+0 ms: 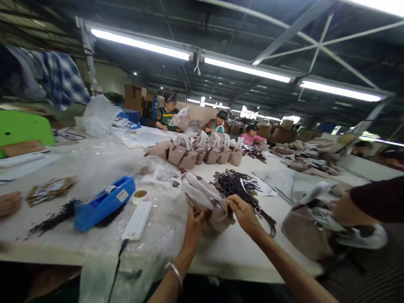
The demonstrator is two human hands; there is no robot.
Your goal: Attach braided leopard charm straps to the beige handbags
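Note:
A beige handbag with white-wrapped handles stands near the table's front edge, between my hands. My left hand grips its near left side, thumb and fingers pressed on the bag. At the bag's right end, my right hand pinches a small metal ring or fitting at the top edge; the exact part is too small to tell. Behind the bag and to its right lies a pile of dark braided straps with metal pieces.
A blue tape dispenser, tape roll and white power bank lie left. Several wrapped-handle bags stand behind. At right, a person's arm reaches into another bag. Another hand rests far left.

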